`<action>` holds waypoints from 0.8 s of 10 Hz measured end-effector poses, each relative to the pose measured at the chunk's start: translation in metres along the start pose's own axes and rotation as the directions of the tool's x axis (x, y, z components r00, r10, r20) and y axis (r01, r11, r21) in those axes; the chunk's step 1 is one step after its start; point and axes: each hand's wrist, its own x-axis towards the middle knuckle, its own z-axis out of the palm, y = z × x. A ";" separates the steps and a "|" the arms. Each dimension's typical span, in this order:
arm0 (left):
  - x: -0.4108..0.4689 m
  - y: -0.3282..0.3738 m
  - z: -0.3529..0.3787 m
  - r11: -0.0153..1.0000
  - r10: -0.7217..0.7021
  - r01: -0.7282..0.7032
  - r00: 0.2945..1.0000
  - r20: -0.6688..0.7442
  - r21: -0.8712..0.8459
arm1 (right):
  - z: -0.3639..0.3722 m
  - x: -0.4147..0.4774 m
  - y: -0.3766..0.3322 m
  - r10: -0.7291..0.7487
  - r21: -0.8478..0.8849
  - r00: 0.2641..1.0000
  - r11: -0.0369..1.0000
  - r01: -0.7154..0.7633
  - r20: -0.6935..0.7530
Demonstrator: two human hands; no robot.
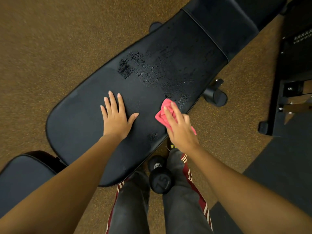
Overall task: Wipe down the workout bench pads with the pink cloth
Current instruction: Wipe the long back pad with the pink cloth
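The long black back pad (84, 125) of the workout bench runs diagonally from lower left to upper right, with wet droplets and streaks across its middle. My left hand (116, 117) lies flat on the pad with its fingers spread and nothing in it. My right hand (179, 129) presses the bunched pink cloth (164, 114) against the pad's near right edge, just below the wet patch. A second black pad (224, 22) continues at the upper right. The seat pad (22, 179) shows at the lower left.
A black dumbbell (160, 176) marked 75 lies on the brown speckled floor between my legs, under the pad's edge. A black roller (216, 96) sticks out on the bench's right side. A black machine frame (290, 85) and dark mat stand at the right.
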 end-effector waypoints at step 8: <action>-0.001 0.001 -0.001 1.000 -0.004 0.004 1.000 -0.006 -0.005 | 0.008 -0.004 -0.016 0.072 -0.004 0.997 0.997 -0.072 -0.026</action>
